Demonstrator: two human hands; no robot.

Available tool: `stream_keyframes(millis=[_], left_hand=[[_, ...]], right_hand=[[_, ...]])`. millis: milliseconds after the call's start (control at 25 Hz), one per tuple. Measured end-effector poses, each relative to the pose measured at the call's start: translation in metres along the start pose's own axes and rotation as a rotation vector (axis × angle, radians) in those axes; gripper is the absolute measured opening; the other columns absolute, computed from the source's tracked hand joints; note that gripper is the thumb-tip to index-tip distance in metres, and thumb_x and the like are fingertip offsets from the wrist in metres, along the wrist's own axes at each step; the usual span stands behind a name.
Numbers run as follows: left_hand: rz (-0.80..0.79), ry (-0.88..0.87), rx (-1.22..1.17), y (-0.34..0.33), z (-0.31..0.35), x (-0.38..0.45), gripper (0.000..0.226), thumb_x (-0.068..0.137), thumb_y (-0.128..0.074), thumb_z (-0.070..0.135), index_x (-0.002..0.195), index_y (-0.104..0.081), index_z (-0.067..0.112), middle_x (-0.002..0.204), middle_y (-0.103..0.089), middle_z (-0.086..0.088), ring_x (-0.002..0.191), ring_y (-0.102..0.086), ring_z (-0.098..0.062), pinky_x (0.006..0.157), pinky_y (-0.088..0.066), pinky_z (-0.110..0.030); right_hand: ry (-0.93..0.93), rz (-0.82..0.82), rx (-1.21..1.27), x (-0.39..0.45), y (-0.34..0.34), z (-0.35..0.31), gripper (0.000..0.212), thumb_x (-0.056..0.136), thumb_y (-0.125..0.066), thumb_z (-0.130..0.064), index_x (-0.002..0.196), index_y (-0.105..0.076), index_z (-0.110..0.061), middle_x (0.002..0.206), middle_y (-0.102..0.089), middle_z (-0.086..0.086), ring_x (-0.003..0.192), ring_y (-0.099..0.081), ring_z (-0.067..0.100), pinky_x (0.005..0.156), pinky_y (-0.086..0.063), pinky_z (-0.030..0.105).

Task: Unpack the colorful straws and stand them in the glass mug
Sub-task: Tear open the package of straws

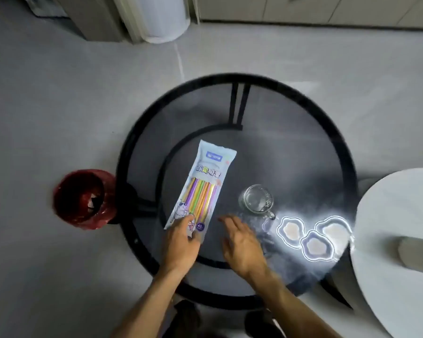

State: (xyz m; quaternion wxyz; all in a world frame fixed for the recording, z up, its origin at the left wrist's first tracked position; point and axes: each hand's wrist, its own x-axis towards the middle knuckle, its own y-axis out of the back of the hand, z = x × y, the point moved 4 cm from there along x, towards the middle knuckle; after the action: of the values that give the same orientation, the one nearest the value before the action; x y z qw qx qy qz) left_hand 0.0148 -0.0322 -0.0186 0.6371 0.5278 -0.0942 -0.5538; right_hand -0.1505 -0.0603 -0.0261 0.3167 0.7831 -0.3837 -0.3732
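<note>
The left hand (181,242) lies on the near end of the straw packet (202,185), fingers curled loosely over the bottom edge with the fingertips pressing on the printed wrapper; whether it grips or only pins the packet cannot be told. The right hand (242,242) hovers just beside it, palm down, fingers spread and slightly blurred, holding nothing and touching neither packet nor mug. The packet lies flat and sealed on the round glass table (303,147), slanting away from the left hand toward the far side, its coloured straws (203,197) showing through a clear window in the lower half. The glass mug (257,198) stands upright and empty to the right of the packet, just beyond the right hand's fingertips, its handle turned toward the near right. Three bright flower-shaped light patches (313,237) shine on the glass to the right of that hand. The tabletop is bare across its far half and behind the mug, bounded by a dark rim. At the left edge, down on the floor, a red-lined bin (83,198) sits close against the rim; at the right, a white round table (401,240) overlaps the glass table's edge.
</note>
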Motion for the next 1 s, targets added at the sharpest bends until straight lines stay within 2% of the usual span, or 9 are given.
stream_keyframes(millis=[160, 200, 320, 440, 600, 760, 840, 920, 1000], left_hand=[[0.237, -0.203, -0.018, -0.064, -0.032, 0.067, 0.044, 0.084, -0.050, 0.030, 0.126, -0.057, 0.019, 0.142, -0.050, -0.004, 0.126, -0.048, -0.026, 0.103, -0.042, -0.050], [0.255, -0.225, -0.012, -0.074, -0.043, 0.075, 0.044, 0.086, -0.046, 0.035, 0.127, -0.055, 0.021, 0.143, -0.048, -0.003, 0.126, -0.046, -0.024, 0.101, -0.042, -0.049], [0.412, -0.330, 0.054, -0.088, -0.055, 0.081, 0.045, 0.084, -0.041, 0.047, 0.124, -0.051, 0.028, 0.137, -0.050, 0.001, 0.114, -0.048, -0.020, 0.086, -0.048, -0.044], [0.492, -0.430, 0.073, -0.082, -0.055, 0.093, 0.034, 0.083, -0.048, 0.049, 0.113, -0.051, 0.032, 0.120, -0.051, 0.006, 0.097, -0.046, -0.014, 0.077, -0.050, -0.038], [0.408, -0.394, 0.005, -0.072, -0.055, 0.092, 0.019, 0.080, -0.058, 0.050, 0.093, -0.055, 0.036, 0.102, -0.050, 0.019, 0.097, -0.048, -0.010, 0.086, -0.043, -0.035], [0.298, -0.285, -0.176, -0.074, -0.065, 0.065, 0.009, 0.078, -0.064, 0.037, 0.081, -0.062, 0.030, 0.091, -0.056, 0.013, 0.096, -0.058, -0.016, 0.079, -0.045, -0.033], [0.279, -0.221, -0.232, -0.077, -0.074, 0.054, 0.018, 0.076, -0.067, 0.033, 0.091, -0.060, 0.028, 0.098, -0.057, 0.007, 0.099, -0.059, -0.018, 0.076, -0.045, -0.032], [0.261, -0.123, -0.476, -0.072, -0.087, 0.037, 0.042, 0.075, -0.073, 0.033, 0.111, -0.053, 0.025, 0.117, -0.052, 0.001, 0.104, -0.057, -0.019, 0.080, -0.048, -0.031], [0.178, -0.024, -0.653, -0.077, -0.095, 0.016, 0.058, 0.076, -0.078, 0.031, 0.125, -0.049, 0.017, 0.122, -0.052, 0.000, 0.091, -0.059, -0.013, 0.069, -0.048, -0.025]], right_hand=[[0.280, 0.209, -0.059, 0.058, -0.066, 0.036, 0.064, 0.080, -0.061, -0.007, 0.141, -0.046, -0.015, 0.147, -0.049, 0.008, 0.128, -0.048, 0.026, 0.110, -0.037, 0.036], [0.343, 0.177, -0.078, 0.066, -0.082, 0.038, 0.060, 0.083, -0.061, -0.010, 0.141, -0.046, -0.013, 0.148, -0.048, 0.010, 0.130, -0.047, 0.027, 0.113, -0.033, 0.037], [0.431, 0.306, -0.188, 0.072, -0.113, 0.049, 0.052, 0.089, -0.055, -0.018, 0.139, -0.047, -0.011, 0.146, -0.048, 0.014, 0.130, -0.044, 0.027, 0.115, -0.024, 0.036], [0.478, 0.372, -0.172, 0.075, -0.113, 0.049, 0.053, 0.091, -0.045, -0.024, 0.143, -0.044, -0.015, 0.146, -0.046, 0.013, 0.124, -0.048, 0.028, 0.110, -0.033, 0.036], [0.532, 0.437, -0.189, 0.074, -0.114, 0.054, 0.057, 0.086, -0.036, -0.026, 0.143, -0.042, -0.021, 0.135, -0.046, 0.008, 0.102, -0.052, 0.027, 0.091, -0.045, 0.034], [0.581, 0.408, -0.061, 0.060, -0.118, 0.060, 0.048, 0.085, -0.036, -0.022, 0.130, -0.053, -0.026, 0.148, -0.037, 0.002, 0.115, -0.054, 0.028, 0.092, -0.049, 0.040], [0.585, 0.399, -0.066, 0.041, -0.125, 0.064, 0.034, 0.092, -0.048, -0.018, 0.125, -0.056, -0.023, 0.148, -0.041, 0.000, 0.127, -0.049, 0.023, 0.099, -0.047, 0.040], [0.700, 0.432, -0.151, 0.012, -0.135, 0.056, 0.024, 0.095, -0.052, -0.021, 0.118, -0.058, -0.018, 0.144, -0.047, 0.000, 0.131, -0.046, 0.018, 0.102, -0.044, 0.037], [0.697, 0.405, -0.154, -0.020, -0.146, 0.053, 0.022, 0.092, -0.052, -0.015, 0.113, -0.060, -0.016, 0.142, -0.048, 0.000, 0.129, -0.047, 0.017, 0.101, -0.043, 0.032]])
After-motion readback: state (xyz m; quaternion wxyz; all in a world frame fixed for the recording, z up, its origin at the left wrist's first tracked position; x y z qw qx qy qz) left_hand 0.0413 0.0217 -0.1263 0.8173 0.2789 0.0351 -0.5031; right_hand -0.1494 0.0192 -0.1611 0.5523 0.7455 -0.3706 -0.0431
